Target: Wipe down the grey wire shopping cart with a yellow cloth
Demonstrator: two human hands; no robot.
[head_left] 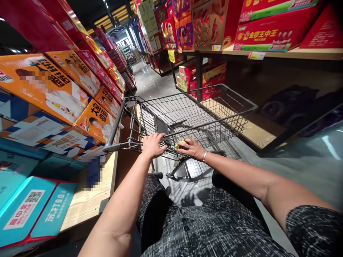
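A grey wire shopping cart (pixel 203 107) stands in front of me, its long side turned towards me. My left hand (pixel 153 145) is wrapped over the near side rail, close to the handle end, with the thumb on my side. Just to the right, my right hand (pixel 192 148) closes around a small yellow-green crumpled thing (pixel 180 144), beside the cart's wire side. Most of that thing is covered by the fingers, so its kind is unclear. No goods show in the cart's basket. The cart's handle (pixel 115 123) is at the left, untouched.
Orange boxes (pixel 40 84) and turquoise boxes (pixel 29 210) are stacked on a wooden display (pixel 85 207) close on my left. A shelf (pixel 284 53) with red gift boxes (pixel 268 30) runs along the right. Between them a shiny grey floor aisle (pixel 148 84) leads away.
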